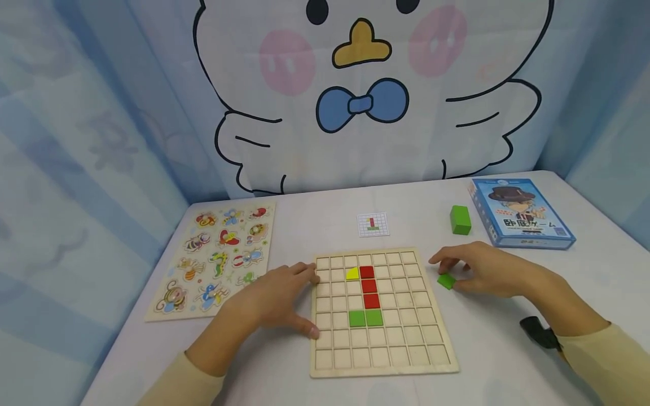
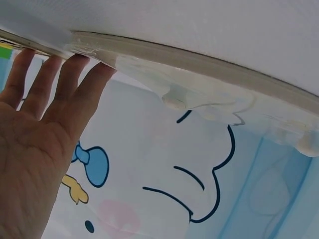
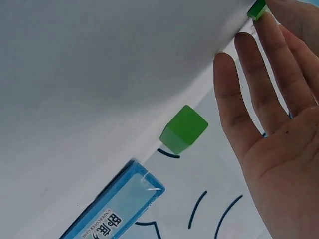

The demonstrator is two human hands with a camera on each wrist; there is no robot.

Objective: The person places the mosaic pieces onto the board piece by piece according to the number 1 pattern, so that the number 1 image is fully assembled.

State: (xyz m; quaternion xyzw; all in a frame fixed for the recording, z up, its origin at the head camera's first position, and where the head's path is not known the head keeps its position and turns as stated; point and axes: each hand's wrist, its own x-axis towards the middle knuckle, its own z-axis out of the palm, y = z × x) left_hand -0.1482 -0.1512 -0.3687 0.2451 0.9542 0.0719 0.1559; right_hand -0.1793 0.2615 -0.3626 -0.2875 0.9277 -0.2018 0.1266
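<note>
My right hand (image 1: 490, 270) pinches a small green tile (image 1: 446, 281) between thumb and finger, low over the table to the right of the gridded wooden board (image 1: 401, 369). In the right wrist view the green tile (image 3: 257, 9) shows at the fingertips. My left hand (image 1: 274, 299) rests at the board's left edge, thumb and fingers spread along it. On the board, red tiles (image 1: 368, 286) form a short column, with a yellow piece (image 1: 352, 273) beside the top one. Two green tiles (image 1: 365, 318) lie side by side at the column's foot.
A pattern card (image 1: 373, 224) lies behind the board. A green block (image 1: 460, 220) stands at the back right, beside a blue game box (image 1: 523, 214). An insect picture board (image 1: 213, 265) lies at left. A black object (image 1: 539, 332) sits by the right wrist.
</note>
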